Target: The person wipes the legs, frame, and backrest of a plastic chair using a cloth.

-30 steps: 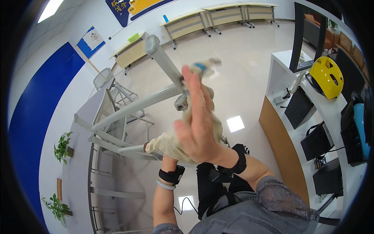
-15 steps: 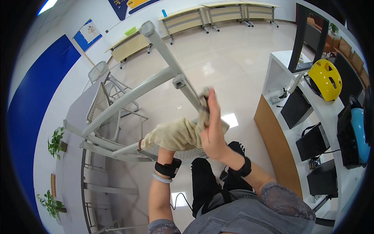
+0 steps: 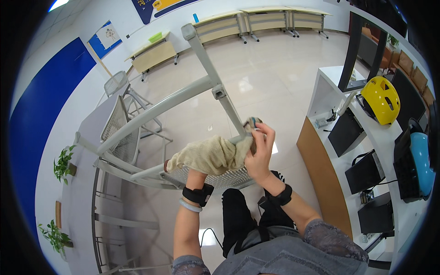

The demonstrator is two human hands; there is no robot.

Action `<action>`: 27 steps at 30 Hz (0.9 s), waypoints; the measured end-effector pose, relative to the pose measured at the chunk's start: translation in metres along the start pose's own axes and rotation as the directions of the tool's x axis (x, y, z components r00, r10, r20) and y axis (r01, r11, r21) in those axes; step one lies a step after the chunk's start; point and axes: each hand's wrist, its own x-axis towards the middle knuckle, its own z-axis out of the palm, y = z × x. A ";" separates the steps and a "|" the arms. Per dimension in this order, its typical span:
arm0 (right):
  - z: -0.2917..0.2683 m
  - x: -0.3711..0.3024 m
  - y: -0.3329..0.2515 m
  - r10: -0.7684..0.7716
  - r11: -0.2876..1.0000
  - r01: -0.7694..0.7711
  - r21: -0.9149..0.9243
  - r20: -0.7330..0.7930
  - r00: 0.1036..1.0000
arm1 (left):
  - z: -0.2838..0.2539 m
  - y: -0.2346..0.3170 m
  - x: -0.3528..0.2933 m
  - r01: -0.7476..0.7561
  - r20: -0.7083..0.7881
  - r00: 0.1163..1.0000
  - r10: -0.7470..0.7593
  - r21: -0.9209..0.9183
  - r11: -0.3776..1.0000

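A grey metal chair frame point(image 3: 174, 98) with a mesh seat point(image 3: 215, 179) is tipped up in front of me, its legs pointing away. A beige cloth point(image 3: 206, 155) is draped over one lower bar of the frame. My left hand point(image 3: 195, 175) is under the cloth, mostly hidden, holding it against the bar. My right hand point(image 3: 259, 153) pinches the cloth's right end around a thin leg point(image 3: 229, 110) of the frame. Both wrists wear black bands.
A white shelf unit point(image 3: 330, 91) at the right holds a yellow helmet point(image 3: 379, 98), a blue helmet point(image 3: 419, 160) and black monitors. A second mesh chair point(image 3: 120, 123) and a grey table point(image 3: 89, 133) stand at the left, with plants point(image 3: 62, 162) beyond. Desks point(image 3: 220, 25) line the far wall.
My right hand has come down from being raised and open to gripping the cloth on the frame's leg. The cloth has shifted along the bar under my left hand.
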 end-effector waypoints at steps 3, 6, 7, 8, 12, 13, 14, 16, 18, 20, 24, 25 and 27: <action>0.004 0.064 -0.042 -0.146 0.977 0.147 0.157 -0.018 0.989 | 0.000 -0.006 -0.005 -0.010 0.006 1.000 0.010 0.030 0.999; 0.017 0.096 -0.066 -0.037 0.903 0.003 0.429 0.072 0.997 | 0.005 -0.010 -0.013 -0.030 0.003 1.000 0.030 0.065 0.997; 0.019 0.093 -0.065 -0.067 0.926 0.049 0.374 0.036 0.997 | 0.006 -0.011 -0.015 -0.032 0.000 0.999 0.032 0.067 0.997; 0.019 0.083 -0.061 -0.101 0.944 0.095 0.317 0.001 0.995 | 0.007 -0.013 -0.017 -0.033 -0.003 0.999 0.033 0.069 0.997; 0.018 0.027 -0.027 -0.050 0.976 0.051 0.211 -0.008 0.999 | 0.001 0.006 -0.004 -0.014 -0.066 0.998 0.013 -0.013 1.000; 0.016 0.023 -0.026 -0.015 0.981 0.015 0.194 -0.002 1.000 | -0.007 0.013 0.000 0.004 -0.040 0.999 -0.005 -0.026 1.000; 0.012 0.024 -0.023 0.003 0.975 -0.015 0.222 0.055 0.998 | -0.015 0.020 0.005 0.020 -0.014 1.000 -0.020 -0.040 0.999; 0.012 0.051 -0.039 -0.077 0.959 0.061 0.276 0.047 0.996 | -0.016 0.022 0.006 0.016 -0.044 0.999 -0.021 -0.104 0.994; 0.011 0.079 -0.056 -0.054 0.910 0.005 0.414 0.108 0.993 | 0.002 0.014 -0.003 -0.019 -0.158 0.987 -0.014 -0.205 0.979; 0.007 0.090 -0.060 0.066 0.825 -0.182 0.535 0.229 0.971 | 0.002 0.014 -0.007 0.019 -0.131 0.990 -0.047 -0.208 0.978; 0.000 0.068 -0.043 0.306 0.621 -0.521 0.586 0.431 0.849 | -0.009 0.013 -0.005 -0.019 -0.118 0.993 -0.007 -0.220 0.975; 0.000 0.060 -0.035 0.363 0.579 -0.587 0.566 0.467 0.807 | -0.012 0.011 -0.004 -0.007 -0.090 0.996 -0.010 -0.190 0.982; -0.001 0.058 -0.033 0.296 0.636 -0.533 0.558 0.461 0.836 | -0.017 0.010 -0.002 0.016 -0.034 0.999 -0.020 -0.125 0.992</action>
